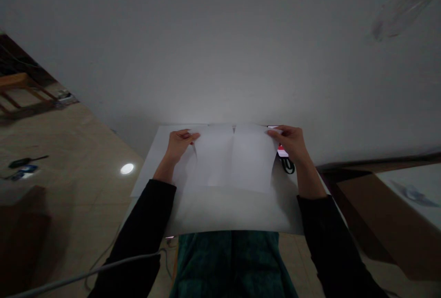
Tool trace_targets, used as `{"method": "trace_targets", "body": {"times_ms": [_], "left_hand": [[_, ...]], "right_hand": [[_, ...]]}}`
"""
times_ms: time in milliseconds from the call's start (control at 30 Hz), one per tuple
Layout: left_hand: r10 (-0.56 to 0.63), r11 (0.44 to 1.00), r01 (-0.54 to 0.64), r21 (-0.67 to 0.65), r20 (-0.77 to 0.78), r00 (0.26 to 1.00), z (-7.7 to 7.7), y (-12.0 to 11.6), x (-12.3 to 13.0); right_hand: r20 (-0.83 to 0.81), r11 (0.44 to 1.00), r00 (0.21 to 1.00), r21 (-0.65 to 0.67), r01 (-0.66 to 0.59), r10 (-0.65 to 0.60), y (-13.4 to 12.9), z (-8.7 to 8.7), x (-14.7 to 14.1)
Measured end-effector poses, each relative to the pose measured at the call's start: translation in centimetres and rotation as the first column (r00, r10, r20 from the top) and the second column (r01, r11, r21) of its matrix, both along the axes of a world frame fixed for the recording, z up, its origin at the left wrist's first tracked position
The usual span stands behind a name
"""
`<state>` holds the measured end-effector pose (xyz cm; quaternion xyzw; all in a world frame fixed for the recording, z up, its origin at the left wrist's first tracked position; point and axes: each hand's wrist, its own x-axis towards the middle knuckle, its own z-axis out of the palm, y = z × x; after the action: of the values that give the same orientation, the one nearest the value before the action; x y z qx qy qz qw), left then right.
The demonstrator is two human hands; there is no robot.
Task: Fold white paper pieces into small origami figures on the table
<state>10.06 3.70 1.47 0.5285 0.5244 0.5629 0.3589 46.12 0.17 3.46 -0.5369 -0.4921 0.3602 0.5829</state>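
Note:
White paper [213,160] is held up slightly over a small white table [234,213]. A vertical line with a small dark notch at its top runs down its middle; I cannot tell whether this is a crease or a gap between two sheets. My left hand [178,144] pinches the upper left edge between thumb and fingers. At the upper right corner, my right hand [292,142] is likewise closed on the paper. More white paper [155,160] lies flat under and beside my left hand. Partly behind my right hand are a lit screen [283,152] and a coiled black cord [288,166].
A pale wall [234,59] rises directly behind the table. To the right stands a brown cardboard box [389,220]. On the left floor are a wooden stool [15,80] and a dark handled tool [22,162]. A grey cable [103,267] crosses at lower left, in front of my left sleeve.

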Motion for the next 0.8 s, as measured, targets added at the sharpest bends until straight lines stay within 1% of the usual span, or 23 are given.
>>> {"method": "trace_targets", "body": {"times_ms": [133, 233, 300, 467, 567, 600, 667, 733, 800], "left_hand": [[-0.013, 0.999, 0.013, 0.03, -0.007, 1.0, 0.1, 0.1, -0.3], [0.003, 0.998, -0.004, 0.065, 0.017, 1.0, 0.3, 0.0, -0.5], [-0.012, 0.998, 0.01, 0.06, 0.034, 0.999, 0.4, -0.1, -0.5], [-0.141, 0.989, 0.145, -0.044, 0.072, 0.987, 0.4, -0.5, -0.4], [-0.223, 0.97, 0.226, -0.093, 0.041, 0.974, 0.2, -0.6, -0.4], [-0.24, 0.965, 0.241, -0.103, 0.024, 0.97, 0.0, -0.7, -0.5], [-0.235, 0.966, 0.236, -0.11, 0.018, 0.972, -0.3, -0.6, -0.6], [-0.201, 0.973, 0.205, -0.107, 0.045, 0.979, -0.6, -0.4, -0.7], [-0.179, 0.976, 0.188, -0.107, 0.096, 0.979, -0.8, -0.2, -0.7]], "right_hand": [[0.005, 0.999, 1.0, 0.049, -0.004, 0.004, 0.0, 0.0, 0.6], [0.032, 0.996, 0.999, 0.084, 0.011, -0.014, -0.1, 0.2, 0.9], [0.038, 0.995, 0.999, 0.095, 0.01, -0.014, -0.2, 0.4, 0.8], [-0.007, 0.994, 1.0, 0.11, 0.026, -0.025, -0.3, 0.5, 0.7], [-0.012, 0.992, 0.999, 0.119, 0.043, -0.042, -0.3, 0.4, 1.1], [-0.014, 0.993, 1.0, 0.112, 0.022, -0.02, -0.2, 0.4, 1.3], [-0.026, 0.995, 0.997, 0.068, -0.072, 0.074, -0.3, 0.2, 1.5], [-0.05, 0.984, 0.983, -0.004, -0.178, 0.178, -0.4, 0.0, 1.4], [-0.082, 0.969, 0.969, -0.066, -0.237, 0.231, -0.4, -0.3, 1.0]]}}
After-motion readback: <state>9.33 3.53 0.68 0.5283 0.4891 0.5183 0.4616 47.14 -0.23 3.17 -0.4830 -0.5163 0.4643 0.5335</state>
